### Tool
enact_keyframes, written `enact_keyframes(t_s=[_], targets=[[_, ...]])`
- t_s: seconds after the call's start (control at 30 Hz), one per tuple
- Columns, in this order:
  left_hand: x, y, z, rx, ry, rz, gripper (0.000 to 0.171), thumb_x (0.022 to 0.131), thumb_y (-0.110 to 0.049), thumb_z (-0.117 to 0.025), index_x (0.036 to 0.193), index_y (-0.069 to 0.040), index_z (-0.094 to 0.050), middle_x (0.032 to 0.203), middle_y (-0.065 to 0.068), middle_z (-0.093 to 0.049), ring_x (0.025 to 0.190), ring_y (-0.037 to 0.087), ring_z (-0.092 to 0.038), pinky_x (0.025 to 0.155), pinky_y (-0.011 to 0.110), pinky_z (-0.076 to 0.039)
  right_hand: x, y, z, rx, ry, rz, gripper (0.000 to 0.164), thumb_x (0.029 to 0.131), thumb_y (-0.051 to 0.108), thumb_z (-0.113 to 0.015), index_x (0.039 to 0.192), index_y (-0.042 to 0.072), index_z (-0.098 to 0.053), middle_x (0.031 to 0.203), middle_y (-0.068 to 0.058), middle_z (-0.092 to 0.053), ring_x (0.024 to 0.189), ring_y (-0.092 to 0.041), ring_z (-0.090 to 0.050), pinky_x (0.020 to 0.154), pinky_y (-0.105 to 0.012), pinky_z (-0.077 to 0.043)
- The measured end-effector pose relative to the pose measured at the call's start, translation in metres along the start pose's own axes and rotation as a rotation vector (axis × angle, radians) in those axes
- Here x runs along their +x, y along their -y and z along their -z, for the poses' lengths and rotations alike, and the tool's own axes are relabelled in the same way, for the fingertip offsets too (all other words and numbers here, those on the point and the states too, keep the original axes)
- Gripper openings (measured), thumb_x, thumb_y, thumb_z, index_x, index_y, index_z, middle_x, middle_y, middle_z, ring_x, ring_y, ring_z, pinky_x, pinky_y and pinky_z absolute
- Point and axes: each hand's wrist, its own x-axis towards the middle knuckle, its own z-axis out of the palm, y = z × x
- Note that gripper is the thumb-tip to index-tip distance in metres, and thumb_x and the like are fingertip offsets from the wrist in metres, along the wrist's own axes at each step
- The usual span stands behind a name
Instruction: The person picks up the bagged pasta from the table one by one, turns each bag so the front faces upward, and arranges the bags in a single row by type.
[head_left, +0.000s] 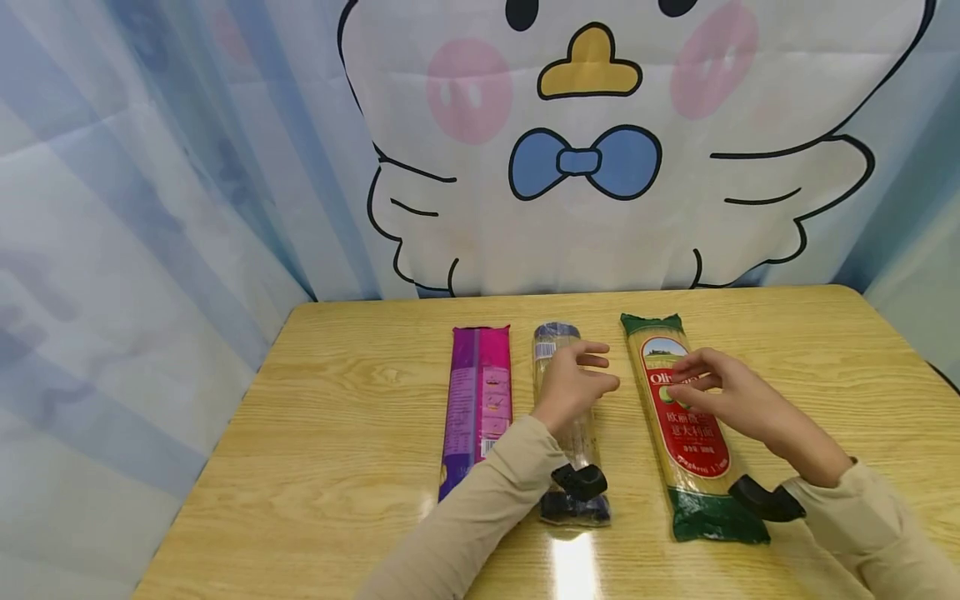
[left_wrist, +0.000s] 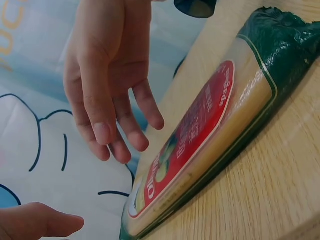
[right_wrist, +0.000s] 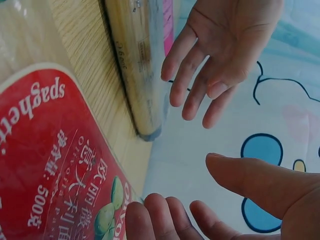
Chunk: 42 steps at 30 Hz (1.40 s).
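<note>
Three long packs lie side by side on the wooden table. My left hand (head_left: pixel 573 385) hovers over the middle pack of noodles (head_left: pixel 581 433), a clear wrapper with dark blue ends, its fingers loosely bent and holding nothing. Above the spaghetti pack (head_left: pixel 693 433), with its red label and green ends, my right hand (head_left: pixel 738 398) is held in the air, thumb apart from the fingers. Both palms face each other with a gap between, as the right wrist view shows with the left hand (right_wrist: pixel 227 47) opposite. Left of these lies a purple and pink pack (head_left: pixel 476 400), partly behind the left sleeve.
The wooden table (head_left: pixel 337 433) reaches back to a curtain (head_left: pixel 585 242) printed with a cartoon bird in a blue bow tie. Another curtain (head_left: pixel 112 292) hangs along the left side. Black camera straps (head_left: pixel 579 482) sit at both wrists.
</note>
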Motion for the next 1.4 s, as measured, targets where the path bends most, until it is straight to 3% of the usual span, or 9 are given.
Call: enact_keyframes(t_s=[0.3, 0.63, 0.87, 1.17, 1.4], targets=[[-0.006, 0.001, 0.021, 0.038, -0.01, -0.019, 0.043, 0.086, 0.001, -0.07, 0.128, -0.008, -0.064, 0.12, 0.018, -0.064, 0.097, 0.02, -0.067, 0.077, 0.028, -0.058, 0.002, 0.008, -0.008, 0.031, 0.013, 0.041, 0.049, 0.1, 0.024, -0.061, 0.133, -0.009, -0.044, 0.125, -0.026, -0.057, 0.106, -0.032, -0.063, 0.076, -0.03, -0.059], [-0.012, 0.005, 0.037, 0.07, -0.06, -0.052, 0.044, 0.085, 0.001, -0.07, 0.128, -0.005, -0.065, 0.116, 0.017, -0.066, 0.096, 0.022, -0.068, 0.075, 0.028, -0.058, 0.006, 0.016, -0.018, 0.064, 0.054, 0.078, 0.052, 0.101, 0.023, -0.059, 0.136, -0.011, -0.041, 0.127, -0.028, -0.053, 0.107, -0.031, -0.061, 0.079, -0.032, -0.06], [-0.015, 0.009, 0.049, 0.069, -0.073, -0.027, 0.045, 0.086, 0.0, -0.069, 0.13, -0.004, -0.062, 0.119, 0.016, -0.065, 0.101, 0.024, -0.067, 0.078, 0.031, -0.059, 0.011, 0.02, -0.029, 0.061, 0.065, 0.109, 0.051, 0.1, 0.02, -0.06, 0.135, -0.013, -0.042, 0.123, -0.027, -0.056, 0.108, -0.034, -0.06, 0.077, -0.031, -0.059], [-0.016, 0.017, 0.062, 0.075, -0.109, -0.011, 0.044, 0.085, 0.0, -0.07, 0.128, -0.002, -0.063, 0.119, 0.02, -0.065, 0.106, 0.032, -0.066, 0.078, 0.033, -0.059, 0.015, 0.02, -0.041, 0.14, 0.148, 0.099, 0.06, 0.101, 0.021, -0.058, 0.142, -0.015, -0.032, 0.129, -0.034, -0.052, 0.108, -0.038, -0.065, 0.083, -0.039, -0.06], [-0.015, 0.021, 0.064, 0.082, -0.115, 0.032, 0.046, 0.088, -0.006, -0.07, 0.132, -0.003, -0.06, 0.124, 0.018, -0.064, 0.109, 0.031, -0.065, 0.081, 0.035, -0.059, 0.017, 0.019, -0.049, 0.15, 0.183, 0.095, 0.061, 0.101, 0.021, -0.059, 0.143, -0.014, -0.032, 0.128, -0.032, -0.053, 0.109, -0.036, -0.065, 0.084, -0.041, -0.06]])
